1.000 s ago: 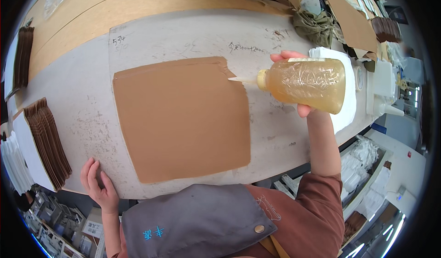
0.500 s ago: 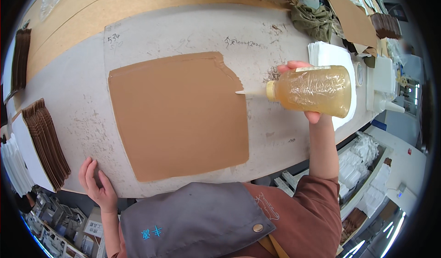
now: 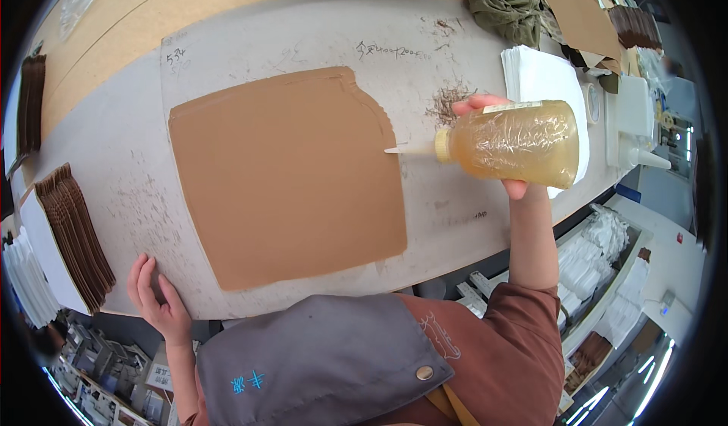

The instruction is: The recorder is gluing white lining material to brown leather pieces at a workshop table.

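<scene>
A brown sheet (image 3: pixel 288 191) lies flat on the table, its far right corner cut into a wavy curve. My right hand (image 3: pixel 478 104) is wrapped around a squeeze bottle (image 3: pixel 523 144) of cloudy amber liquid, held on its side. The bottle's yellow cap and thin pale nozzle point left. The nozzle tip is over the sheet's right edge; whether it touches cannot be told. My left hand (image 3: pixel 161 308) rests on the table's near edge, left of the sheet, with fingers apart and nothing in it.
Stacked brown pieces (image 3: pixel 76 236) stand at the left. On the right are a white paper stack (image 3: pixel 542 77), a tape roll (image 3: pixel 591 102), a white container (image 3: pixel 629 115) and crumpled olive cloth (image 3: pixel 508 17). A bin of white material (image 3: pixel 595 259) sits below the table's right side.
The view has shifted a little, moving the table up and left in it. Relative to the sheet, the bottle's nozzle has slid slightly toward me along the right edge. My left hand stays put.
</scene>
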